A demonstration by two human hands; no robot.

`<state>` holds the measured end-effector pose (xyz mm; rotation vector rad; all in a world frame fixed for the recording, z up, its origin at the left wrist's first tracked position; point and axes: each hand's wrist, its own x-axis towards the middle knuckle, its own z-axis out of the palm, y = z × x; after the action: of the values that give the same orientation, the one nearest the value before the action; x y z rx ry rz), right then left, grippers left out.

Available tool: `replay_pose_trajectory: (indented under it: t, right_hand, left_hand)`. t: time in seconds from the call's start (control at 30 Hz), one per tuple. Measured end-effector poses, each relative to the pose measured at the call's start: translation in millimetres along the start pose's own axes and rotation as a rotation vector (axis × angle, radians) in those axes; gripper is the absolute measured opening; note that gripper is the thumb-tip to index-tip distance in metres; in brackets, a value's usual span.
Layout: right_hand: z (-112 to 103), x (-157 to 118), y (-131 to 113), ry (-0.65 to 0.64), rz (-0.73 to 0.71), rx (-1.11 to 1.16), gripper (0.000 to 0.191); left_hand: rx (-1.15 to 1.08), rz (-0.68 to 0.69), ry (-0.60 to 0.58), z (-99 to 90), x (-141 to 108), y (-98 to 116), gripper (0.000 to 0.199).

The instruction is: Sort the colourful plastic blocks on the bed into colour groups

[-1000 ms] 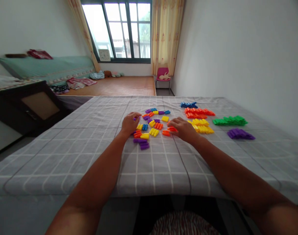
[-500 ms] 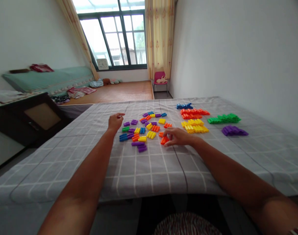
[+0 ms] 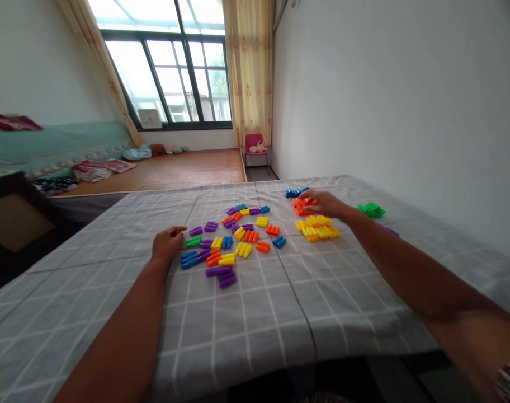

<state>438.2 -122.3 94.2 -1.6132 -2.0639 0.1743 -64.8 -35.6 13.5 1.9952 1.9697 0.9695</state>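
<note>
My left hand rests on the checked cloth with its index finger stretched out, holding nothing, beside a green plastic block and blue blocks. To its right, ribbed tube-like blocks in purple, yellow, orange, blue and green lie in a loose cluster, among them a yellow block, a purple block and an orange block. My right hand reaches over the orange pile, its bent fingers closed around orange blocks there. The fingers hide part of that pile.
Around the right arm lie a yellow pile, a blue pile and a green pile; the forearm covers most of a purple one. A lone blue block sits right of the cluster. Beyond the table stands a pink chair.
My right hand has moved from the cluster's right side to the orange pile; the orange block it had there is gone from that spot. My left hand has lowered. The view has swung right.
</note>
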Motion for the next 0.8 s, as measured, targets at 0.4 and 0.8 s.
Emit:
replay_pose_trajectory:
  t: [0.4, 0.8]
  right_hand:
    - [-15.0, 29.1, 81.3, -0.028, 0.155, -0.096, 0.03]
    - [17.4, 33.2, 85.9, -0.121, 0.106, -0.334, 0.032]
  left_hand:
    - [0.088, 0.028, -0.079, 4.1, 5.1, -9.3, 0.04]
    - [0.119, 0.055, -0.098, 4.7, 6.2, -11.4, 0.04]
